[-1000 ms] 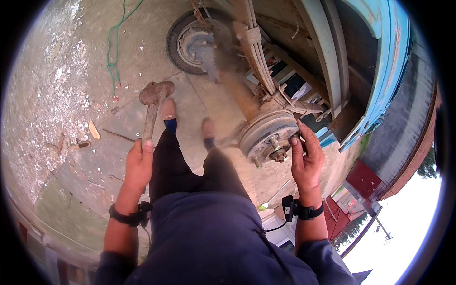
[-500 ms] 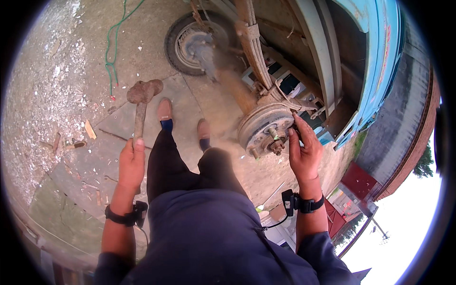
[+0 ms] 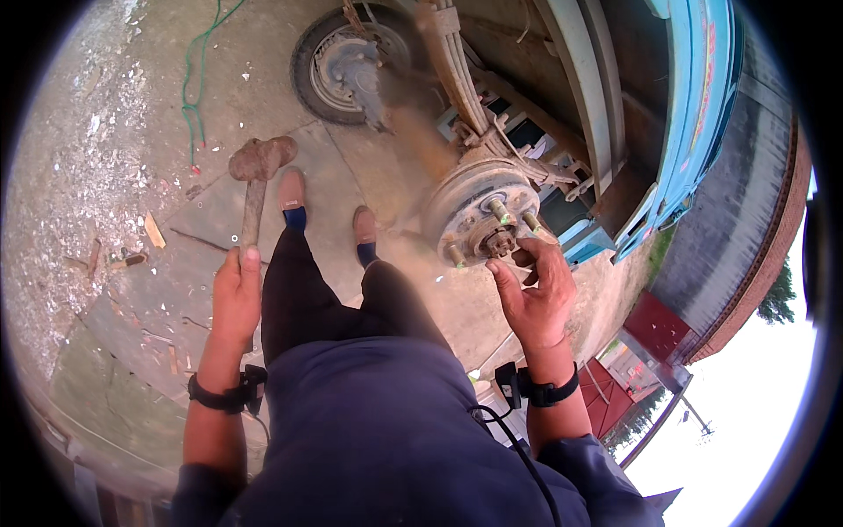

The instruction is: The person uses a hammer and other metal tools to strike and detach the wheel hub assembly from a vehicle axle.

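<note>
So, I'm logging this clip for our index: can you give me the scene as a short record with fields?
Setting: outdoors, concrete ground beside a blue vehicle body
Left hand: grips the handle of a rusty sledgehammer, whose head rests on the ground
Right hand: open, fingers at the wheel hub, near its lower studs
Hub: bare, no wheel on it, studs sticking out, leaf springs above
Other things: far wheel on the same axle; green cord on the ground
Posture: the person's shoes point toward the axle
</note>
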Demonstrator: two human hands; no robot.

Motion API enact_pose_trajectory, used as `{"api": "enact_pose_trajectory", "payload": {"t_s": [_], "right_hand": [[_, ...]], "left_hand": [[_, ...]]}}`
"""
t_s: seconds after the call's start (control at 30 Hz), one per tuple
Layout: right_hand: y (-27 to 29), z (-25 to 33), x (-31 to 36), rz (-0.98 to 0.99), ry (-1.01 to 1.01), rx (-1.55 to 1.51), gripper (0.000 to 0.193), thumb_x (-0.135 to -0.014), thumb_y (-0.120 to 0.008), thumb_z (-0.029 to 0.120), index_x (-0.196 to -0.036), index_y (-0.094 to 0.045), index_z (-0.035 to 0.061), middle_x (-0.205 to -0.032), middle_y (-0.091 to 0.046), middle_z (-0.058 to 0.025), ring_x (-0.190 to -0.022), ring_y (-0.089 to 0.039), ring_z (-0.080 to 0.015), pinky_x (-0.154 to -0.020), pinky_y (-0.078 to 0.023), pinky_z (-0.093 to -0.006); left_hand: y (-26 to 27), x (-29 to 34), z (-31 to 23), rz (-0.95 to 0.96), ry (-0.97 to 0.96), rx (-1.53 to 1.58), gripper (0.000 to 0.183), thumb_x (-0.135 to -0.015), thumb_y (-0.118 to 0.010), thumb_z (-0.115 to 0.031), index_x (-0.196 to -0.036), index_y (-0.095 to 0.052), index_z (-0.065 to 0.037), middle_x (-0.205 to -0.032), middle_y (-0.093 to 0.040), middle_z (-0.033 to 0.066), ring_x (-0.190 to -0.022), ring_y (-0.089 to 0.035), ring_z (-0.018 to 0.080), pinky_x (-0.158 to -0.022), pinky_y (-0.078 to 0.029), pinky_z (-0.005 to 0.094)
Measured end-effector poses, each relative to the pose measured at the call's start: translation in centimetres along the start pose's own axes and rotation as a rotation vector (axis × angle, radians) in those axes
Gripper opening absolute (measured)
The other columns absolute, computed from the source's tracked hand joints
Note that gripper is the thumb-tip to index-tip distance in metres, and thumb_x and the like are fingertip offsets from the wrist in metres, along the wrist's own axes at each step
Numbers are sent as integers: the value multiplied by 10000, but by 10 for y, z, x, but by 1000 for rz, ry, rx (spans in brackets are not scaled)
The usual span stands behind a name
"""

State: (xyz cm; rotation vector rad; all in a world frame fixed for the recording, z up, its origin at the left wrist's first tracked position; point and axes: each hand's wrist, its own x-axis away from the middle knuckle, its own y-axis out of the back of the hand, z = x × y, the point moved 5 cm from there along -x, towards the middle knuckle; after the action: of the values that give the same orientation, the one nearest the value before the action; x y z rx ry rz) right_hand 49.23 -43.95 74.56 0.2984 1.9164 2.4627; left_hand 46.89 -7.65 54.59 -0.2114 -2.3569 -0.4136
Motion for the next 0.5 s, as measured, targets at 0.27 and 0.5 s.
{"api": "enact_pose_trajectory", "payload": {"t_s": [0.27,0.5], "right_hand": [[-8,11,-10,-42,126,19,383,-745,-842,119,-1063,-641,50,-920,-654,-102,-764,-642,-233,-619,-508,-318],[-4,17,-8,-43,139,-30,356,-708,-815,70,-1032,-669,91,-933,-646,-91,-828,-614,-267,-719,-510,-369]], "left_hand": [[1,3,1,16,62,-6,448,-1059,-453,-406,-861,-491,-7,-676,-460,76,-665,-425,144,-602,-404,345],[-1,2,4,12,51,44,408,-1062,-440,-425,-850,-469,-77,-626,-390,-40,-532,-363,53,-464,-327,251]]}}
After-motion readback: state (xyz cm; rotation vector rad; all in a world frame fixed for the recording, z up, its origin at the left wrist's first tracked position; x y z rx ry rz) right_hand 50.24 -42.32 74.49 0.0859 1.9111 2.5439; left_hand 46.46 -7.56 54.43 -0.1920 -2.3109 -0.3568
